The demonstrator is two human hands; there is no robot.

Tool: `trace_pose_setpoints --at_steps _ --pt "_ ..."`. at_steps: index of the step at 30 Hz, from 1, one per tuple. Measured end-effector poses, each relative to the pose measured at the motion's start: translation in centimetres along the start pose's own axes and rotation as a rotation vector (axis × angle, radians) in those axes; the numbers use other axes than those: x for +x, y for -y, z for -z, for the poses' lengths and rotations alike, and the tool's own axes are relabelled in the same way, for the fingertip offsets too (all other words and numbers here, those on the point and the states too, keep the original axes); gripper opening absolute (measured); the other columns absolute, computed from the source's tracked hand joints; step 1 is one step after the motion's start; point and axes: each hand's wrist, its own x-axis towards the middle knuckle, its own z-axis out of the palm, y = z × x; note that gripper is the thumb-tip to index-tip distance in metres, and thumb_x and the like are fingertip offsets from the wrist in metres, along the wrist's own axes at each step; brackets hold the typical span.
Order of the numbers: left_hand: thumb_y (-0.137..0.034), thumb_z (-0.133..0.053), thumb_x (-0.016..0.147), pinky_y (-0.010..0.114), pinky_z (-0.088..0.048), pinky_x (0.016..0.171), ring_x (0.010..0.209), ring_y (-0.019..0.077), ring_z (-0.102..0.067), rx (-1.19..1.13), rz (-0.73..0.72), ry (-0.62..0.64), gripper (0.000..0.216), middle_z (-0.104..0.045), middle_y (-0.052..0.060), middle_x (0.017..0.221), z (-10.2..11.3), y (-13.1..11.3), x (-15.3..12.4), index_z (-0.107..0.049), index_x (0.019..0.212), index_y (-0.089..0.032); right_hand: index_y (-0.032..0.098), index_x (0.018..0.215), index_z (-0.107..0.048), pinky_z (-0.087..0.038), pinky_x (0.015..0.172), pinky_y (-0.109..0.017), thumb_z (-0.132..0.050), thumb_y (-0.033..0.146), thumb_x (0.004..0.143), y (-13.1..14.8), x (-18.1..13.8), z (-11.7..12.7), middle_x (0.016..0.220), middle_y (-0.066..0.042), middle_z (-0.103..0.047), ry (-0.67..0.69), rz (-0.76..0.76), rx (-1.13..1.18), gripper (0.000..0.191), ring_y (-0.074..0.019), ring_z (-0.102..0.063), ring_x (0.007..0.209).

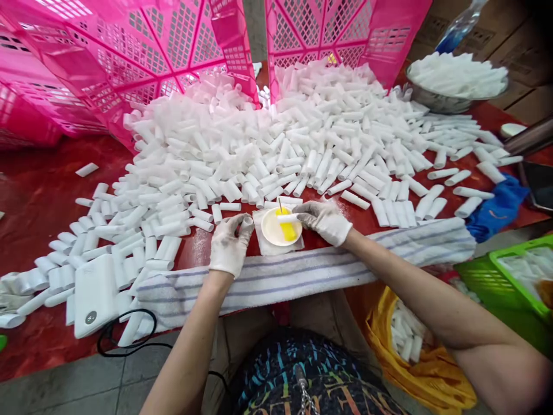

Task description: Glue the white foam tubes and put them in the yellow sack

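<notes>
1. Right hand (pixel 325 220), gloved, pinches a white tube (pixel 286 218) by one end, over the bowl.
2. Left hand (pixel 232 245), gloved, fingers curled, grips a second tube (pixel 247 221), seen nearly end-on.
3. Bowl (pixel 266 235) sits between the hands; yellow block (pixel 289 232) inside.
4. Striped towel (pixel 298 278) runs on the near side of both hands.
5. Tube heap (pixel 259 150) spreads beyond the hands, pink baskets (pixel 166 72) behind it.

Forward way was blocked by heaped tubes (pixel 319 132) and pink baskets (pixel 391 43); narrow gap was left between left hand (pixel 231 242) and dish (pixel 269 230).
</notes>
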Motion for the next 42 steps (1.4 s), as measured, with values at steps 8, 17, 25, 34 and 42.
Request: trace_pose_setpoints --at_steps 8,17,25,34,42 --pt "-0.029 -0.06 0.083 0.029 -0.054 0.077 0.078 0.0151 -0.065 -0.307 0.203 0.056 0.027 -0.067 0.004 0.096 -0.2 0.6 -0.5 -0.06 0.107 -0.018 0.021 0.106 -0.068 -0.052 0.097 -0.039 -0.066 0.041 0.081 -1.7 -1.4 0.2 0.108 -0.007 -0.069 -0.001 0.213 0.032 0.032 -0.0227 -0.065 0.103" --pt "-0.028 -0.063 0.085 0.035 -0.048 0.095 0.1 0.0226 -0.062 0.252 0.018 0.196 0.027 -0.066 0.009 0.11 0.4 0.3 -0.7 -0.071 0.109 -0.021 0.023 0.106 -0.07 -0.054 0.094 -0.038 -0.07 0.043 0.079 -0.8 -2.5 -0.3 0.105 -0.006 -0.07 -0.055 0.198 -0.069 0.033 -0.023 -0.066 0.1" --pt "-0.034 -0.061 0.085 0.036 -0.049 0.094 0.099 0.0222 -0.065 0.029 0.166 0.13 0.031 -0.07 0.009 0.108 0.5 -0.3 -1.3 -0.066 0.111 -0.019 0.023 0.102 -0.068 -0.056 0.084 -0.038 -0.067 0.037 0.081 -1.9 -3.0 -0.9 0.097 -0.007 -0.068 -0.07 0.311 -0.108 0.026 -0.021 -0.066 0.09" --pt "-0.034 -0.065 0.079 0.033 -0.053 0.084 0.088 0.0172 -0.066 -0.47 0.319 0.184 0.033 -0.068 0.007 0.104 0.5 -1.3 -2.7 -0.061 0.107 -0.018 0.022 0.082 -0.068 -0.052 0.071 -0.035 -0.072 0.035 0.074 0.3 -5.4 -0.2 0.086 -0.005 -0.061 -0.086 0.279 -0.066 0.015 -0.0184 -0.06 0.077" --pt "-0.027 -0.073 0.07 0.029 -0.052 0.084 0.09 0.0167 -0.065 -0.73 0.271 0.354 0.03 -0.069 0.006 0.098 -0.6 -5.6 -5.0 -0.064 0.097 -0.016 0.017 0.085 -0.061 -0.026 0.037 -0.022 -0.069 0.059 0.069 3.3 -5.9 -0.1 0.052 0.005 -0.047 -0.086 -0.24 0.344 0.046 -0.0074 -0.036 0.041"
